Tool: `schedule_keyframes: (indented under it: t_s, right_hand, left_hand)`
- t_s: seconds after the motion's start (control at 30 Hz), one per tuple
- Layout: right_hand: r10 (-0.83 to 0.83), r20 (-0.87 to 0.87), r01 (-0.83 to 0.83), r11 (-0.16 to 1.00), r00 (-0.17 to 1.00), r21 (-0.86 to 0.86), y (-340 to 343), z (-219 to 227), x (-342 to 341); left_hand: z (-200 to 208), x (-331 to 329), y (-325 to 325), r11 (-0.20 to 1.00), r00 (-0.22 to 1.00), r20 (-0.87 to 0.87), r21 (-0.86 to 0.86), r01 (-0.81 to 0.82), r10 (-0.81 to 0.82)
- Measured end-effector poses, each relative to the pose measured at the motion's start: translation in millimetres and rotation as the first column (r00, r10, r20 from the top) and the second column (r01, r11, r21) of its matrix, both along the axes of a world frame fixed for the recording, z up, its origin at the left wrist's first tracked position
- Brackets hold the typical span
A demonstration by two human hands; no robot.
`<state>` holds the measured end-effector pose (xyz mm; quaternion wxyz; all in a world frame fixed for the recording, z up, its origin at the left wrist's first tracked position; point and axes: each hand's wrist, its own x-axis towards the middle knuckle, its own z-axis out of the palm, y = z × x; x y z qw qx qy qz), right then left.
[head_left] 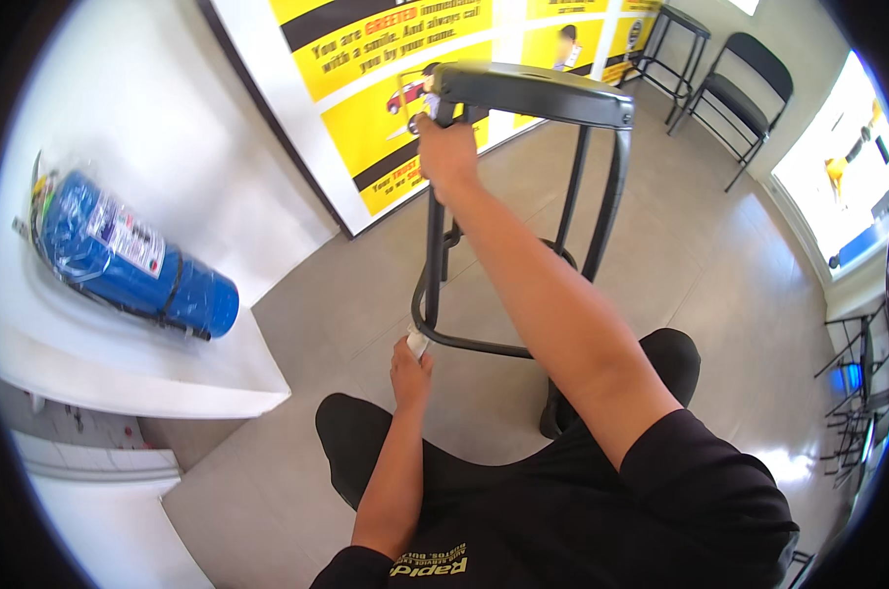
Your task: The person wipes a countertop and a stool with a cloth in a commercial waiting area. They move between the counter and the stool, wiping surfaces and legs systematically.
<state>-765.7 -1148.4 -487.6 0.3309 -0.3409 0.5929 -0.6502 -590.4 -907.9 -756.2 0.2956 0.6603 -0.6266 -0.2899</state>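
right hand (446, 152): closed around the top of a stool (523, 196) leg, just under the seat (533, 90); fingers wrapped, arm stretched forward.
left hand (410, 371): curled about a small white thing (417, 343), pressed to the stool's lower ring (464, 339) near the left leg; what that white thing is, I cannot tell.
stool: tall, black, metal tube frame with a flat dark seat; it stands on the floor (346, 294) right in front of the person's knees, seat tilted slightly away.
handling: judged stiff and unyielding, moderately heavy, top-heavy because of its height; painted tube likely smooth, so a full wrap holds better than fingertips.
where to hold: a leg high up under the seat steadies it; the ring low down gives a second grip.
counter (121, 363): white, at the left, well apart from the stool; a blue extinguisher (135, 260) in clear wrap lies on its side there.
wall: yellow poster (395, 59) behind the stool.
far right: black chairs (739, 88) against the wall.
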Motion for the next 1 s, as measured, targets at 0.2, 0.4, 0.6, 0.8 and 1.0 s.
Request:
schedule_keyframes:
  t_s: [0.2, 0.4, 0.6, 0.8, 1.0]
  right_hand:
    - [0.071, 0.005, -0.071, 0.997, 0.997, 0.01, 5.7, -0.1, 1.6]
    - [0.115, 0.054, -0.116, 0.993, 0.992, 0.019, 22.1, 13.1, 3.7]
    - [0.393, 0.321, -0.372, 0.919, 0.862, -0.128, 47.1, 28.9, -21.5]
    - [0.548, 0.394, -0.504, 0.835, 0.738, -0.219, 62.8, 21.6, -30.1]
    - [0.574, 0.001, -0.568, 0.811, 0.819, -0.141, 53.0, 25.1, -61.1]
  left_hand:
    - [52.2, 25.6, -0.4, 0.946, 0.956, 0.144, 0.241, 0.218, -0.257]
    - [133.7, 76.9, -49.4, 0.961, 0.978, 0.075, 0.216, 0.173, -0.193]
    - [255.6, 6.6, -137.2, 0.932, 0.631, -0.687, -0.235, 0.277, -0.361]
    - [294.4, -83.0, -191.7, 0.918, 0.843, -0.386, -0.282, 0.28, -0.376]
    - [300.2, -104.7, -201.3, 0.919, 0.898, -0.276, -0.297, 0.26, -0.344]
